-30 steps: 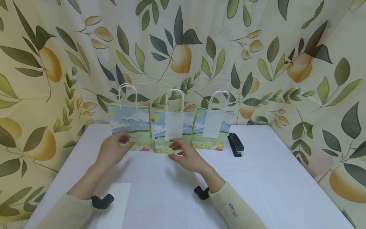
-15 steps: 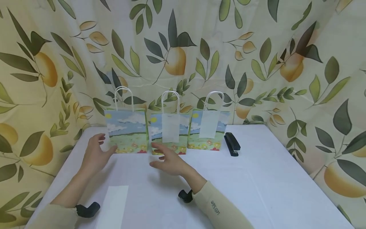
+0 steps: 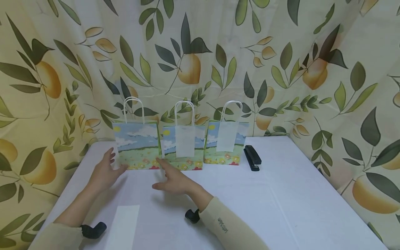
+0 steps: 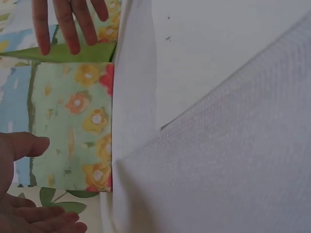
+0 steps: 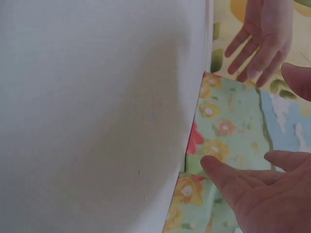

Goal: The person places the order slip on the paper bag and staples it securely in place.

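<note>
A paper gift bag (image 3: 137, 144) printed with sky, clouds and flowers stands upright at the left of a row, its white handles up. My left hand (image 3: 104, 173) is at its left side, thumb in front of the bag's lower left corner, fingers spread. At its lower right corner is my right hand (image 3: 175, 178), fingers extended and thumb apart, partly overlapping the middle bag (image 3: 199, 160). In the left wrist view the left thumb (image 4: 34, 146) shows before the flowered front. White paper strips hang on the fronts of the middle bag and the right bag (image 3: 214, 154).
A black stapler (image 3: 252, 158) lies right of the bags. A white paper strip (image 3: 123, 225) lies near the front of the white-covered table (image 3: 250, 208). A fruit-and-leaf patterned curtain (image 3: 193, 69) hangs behind and along the sides.
Both hands have moved left, from in front of the bags to the two sides of the left bag. The right fingers have straightened out. The head view has shifted slightly.
</note>
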`<state>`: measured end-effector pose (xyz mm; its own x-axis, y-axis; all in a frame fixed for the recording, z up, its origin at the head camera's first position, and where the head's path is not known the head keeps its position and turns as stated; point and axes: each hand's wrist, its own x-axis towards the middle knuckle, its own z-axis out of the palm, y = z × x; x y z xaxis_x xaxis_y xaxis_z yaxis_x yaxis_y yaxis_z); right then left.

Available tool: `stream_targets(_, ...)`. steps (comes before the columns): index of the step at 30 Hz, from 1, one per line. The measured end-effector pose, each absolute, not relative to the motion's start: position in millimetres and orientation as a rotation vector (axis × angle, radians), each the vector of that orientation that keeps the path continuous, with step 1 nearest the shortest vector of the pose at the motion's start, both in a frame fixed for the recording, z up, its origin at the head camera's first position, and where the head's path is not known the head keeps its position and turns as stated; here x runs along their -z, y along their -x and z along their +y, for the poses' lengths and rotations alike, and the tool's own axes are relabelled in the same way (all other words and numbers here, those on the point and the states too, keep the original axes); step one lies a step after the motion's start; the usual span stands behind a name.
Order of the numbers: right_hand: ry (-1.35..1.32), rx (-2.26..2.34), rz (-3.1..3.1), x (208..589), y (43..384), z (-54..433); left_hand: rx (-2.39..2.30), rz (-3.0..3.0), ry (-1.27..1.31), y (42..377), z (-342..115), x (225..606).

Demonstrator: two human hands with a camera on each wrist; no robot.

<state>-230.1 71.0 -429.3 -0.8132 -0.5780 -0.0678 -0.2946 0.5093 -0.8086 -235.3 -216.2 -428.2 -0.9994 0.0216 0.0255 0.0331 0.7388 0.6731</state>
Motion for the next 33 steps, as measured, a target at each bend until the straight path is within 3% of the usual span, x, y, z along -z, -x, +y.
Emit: stream_targets(33,0.741,1.118,2.475,430.3,243.7,57.7,1.2,-2.886,0.106,237.0,-211.9,433.6)
